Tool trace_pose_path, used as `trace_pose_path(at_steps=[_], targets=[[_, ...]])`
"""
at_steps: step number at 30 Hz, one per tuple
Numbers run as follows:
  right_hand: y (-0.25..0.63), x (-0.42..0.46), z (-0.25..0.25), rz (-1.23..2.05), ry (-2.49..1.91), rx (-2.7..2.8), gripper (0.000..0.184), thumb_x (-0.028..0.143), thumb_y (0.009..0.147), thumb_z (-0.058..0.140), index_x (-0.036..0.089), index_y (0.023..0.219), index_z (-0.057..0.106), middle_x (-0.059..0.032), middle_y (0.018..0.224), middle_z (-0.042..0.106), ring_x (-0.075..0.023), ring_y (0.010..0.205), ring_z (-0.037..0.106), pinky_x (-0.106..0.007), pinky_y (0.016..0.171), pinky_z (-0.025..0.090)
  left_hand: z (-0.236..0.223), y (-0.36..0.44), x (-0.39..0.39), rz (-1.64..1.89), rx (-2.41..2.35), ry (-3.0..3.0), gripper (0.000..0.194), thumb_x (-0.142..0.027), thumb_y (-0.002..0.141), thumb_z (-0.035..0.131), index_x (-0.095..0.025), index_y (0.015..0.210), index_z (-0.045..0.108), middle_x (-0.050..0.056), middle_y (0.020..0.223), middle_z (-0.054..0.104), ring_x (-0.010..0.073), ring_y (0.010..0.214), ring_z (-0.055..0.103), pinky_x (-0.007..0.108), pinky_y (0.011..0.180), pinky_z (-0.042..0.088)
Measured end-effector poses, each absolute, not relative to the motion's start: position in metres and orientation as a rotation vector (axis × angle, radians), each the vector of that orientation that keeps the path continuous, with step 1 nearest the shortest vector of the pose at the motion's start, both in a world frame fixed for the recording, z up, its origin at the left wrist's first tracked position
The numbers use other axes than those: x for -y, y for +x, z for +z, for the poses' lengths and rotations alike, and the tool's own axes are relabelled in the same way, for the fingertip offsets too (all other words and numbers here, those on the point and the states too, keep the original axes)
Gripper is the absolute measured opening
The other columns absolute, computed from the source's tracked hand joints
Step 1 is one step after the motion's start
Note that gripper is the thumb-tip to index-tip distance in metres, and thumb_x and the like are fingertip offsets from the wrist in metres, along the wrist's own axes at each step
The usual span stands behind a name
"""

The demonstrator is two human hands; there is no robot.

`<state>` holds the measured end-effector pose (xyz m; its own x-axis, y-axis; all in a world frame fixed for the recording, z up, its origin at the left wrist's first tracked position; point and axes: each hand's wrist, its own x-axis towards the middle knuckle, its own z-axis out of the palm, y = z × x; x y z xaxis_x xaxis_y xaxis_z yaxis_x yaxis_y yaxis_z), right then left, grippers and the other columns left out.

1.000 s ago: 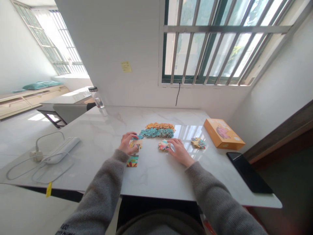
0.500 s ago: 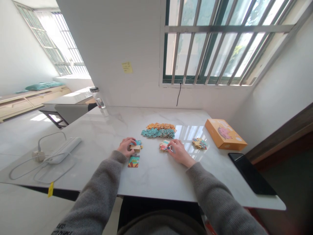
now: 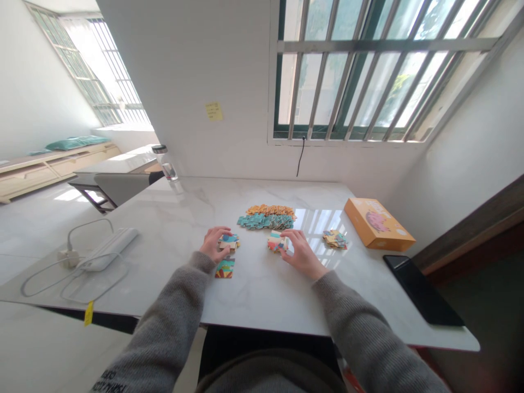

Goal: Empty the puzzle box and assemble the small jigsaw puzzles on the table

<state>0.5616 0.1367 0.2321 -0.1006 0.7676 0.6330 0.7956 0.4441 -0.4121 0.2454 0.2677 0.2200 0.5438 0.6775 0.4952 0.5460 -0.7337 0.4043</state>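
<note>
My left hand [image 3: 213, 244] has its thumb and fingers around a tan puzzle piece [image 3: 227, 245], over blue-printed puzzle pieces [image 3: 233, 238]. Just below lies a pair of colourful pieces [image 3: 225, 268], teal with red and yellow print. My right hand [image 3: 302, 254] rests at the right side of a small pile of red, cream and teal puzzle pieces [image 3: 277, 241]. Its thumb and index finger are apart there, with nothing seen pinched between them. The fingers partly cover this pile.
Behind the hands lie rows of teal pieces [image 3: 266, 221] and orange pieces [image 3: 272, 210]. To the right are a small mixed pile [image 3: 335, 239], an orange box [image 3: 379, 224] and a black tablet [image 3: 423, 289]. A power strip [image 3: 108, 248] with cables and a bottle [image 3: 166, 164] stand left.
My right thumb and index finger have spread apart from a pinch over the pile. My left fingers have widened, and the tan piece looks lower and flatter.
</note>
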Motion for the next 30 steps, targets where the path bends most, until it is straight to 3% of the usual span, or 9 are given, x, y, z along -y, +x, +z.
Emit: trace_pose_path(at_steps=[4, 14, 20, 25, 30], targets=[[0.556, -0.134, 0.233, -0.011, -1.281, 1.879, 0.042, 0.014, 0.079, 0.064, 0.022, 0.12, 0.055, -0.0104, 0.116, 0.062, -0.028, 0.112, 0.053, -0.048, 0.099, 0.05, 0.227, 0.249, -0.266, 0.769, -1.063, 2.688, 0.048, -0.027, 0.072, 0.058, -0.024, 0.119, 0.058, 0.008, 0.132, 0.056, 0.0305, 0.123, 0.048, 0.049, 0.107, 0.038], [0.556, -0.134, 0.232, 0.091, -1.302, 1.819, 0.05, 0.018, 0.082, 0.064, 0.025, 0.13, 0.05, -0.0091, 0.12, 0.061, -0.0276, 0.114, 0.052, -0.049, 0.1, 0.049, 0.261, 0.268, -0.296, -0.17, -1.133, 2.838, 0.089, -0.034, 0.061, 0.073, -0.023, 0.144, 0.042, 0.014, 0.137, 0.05, 0.0349, 0.122, 0.052, 0.047, 0.098, 0.047], [0.557, -0.134, 0.231, 0.118, -1.328, 1.804, 0.056, 0.019, 0.082, 0.064, 0.025, 0.135, 0.047, -0.0095, 0.118, 0.061, -0.028, 0.113, 0.053, -0.05, 0.1, 0.049, 0.266, 0.283, -0.303, -0.271, -1.088, 2.827, 0.064, -0.031, 0.058, 0.074, -0.023, 0.12, 0.061, 0.013, 0.121, 0.059, 0.0372, 0.112, 0.058, 0.047, 0.093, 0.049], [0.558, -0.133, 0.232, 0.117, -1.341, 1.808, 0.057, 0.02, 0.083, 0.064, 0.025, 0.137, 0.047, -0.0098, 0.118, 0.061, -0.0285, 0.115, 0.054, -0.05, 0.099, 0.05, 0.262, 0.285, -0.305, -0.198, -1.092, 2.816, 0.054, -0.03, 0.054, 0.076, -0.025, 0.107, 0.064, 0.008, 0.11, 0.063, 0.0321, 0.104, 0.062, 0.04, 0.093, 0.049], [0.559, -0.133, 0.231, 0.138, -1.344, 1.802, 0.059, 0.019, 0.082, 0.064, 0.025, 0.138, 0.045, -0.0099, 0.119, 0.061, -0.0283, 0.116, 0.053, -0.049, 0.102, 0.048, 0.263, 0.285, -0.311, -0.245, -1.088, 2.791, 0.057, -0.034, 0.053, 0.078, -0.025, 0.107, 0.063, 0.007, 0.107, 0.064, 0.0309, 0.102, 0.064, 0.038, 0.091, 0.049]])
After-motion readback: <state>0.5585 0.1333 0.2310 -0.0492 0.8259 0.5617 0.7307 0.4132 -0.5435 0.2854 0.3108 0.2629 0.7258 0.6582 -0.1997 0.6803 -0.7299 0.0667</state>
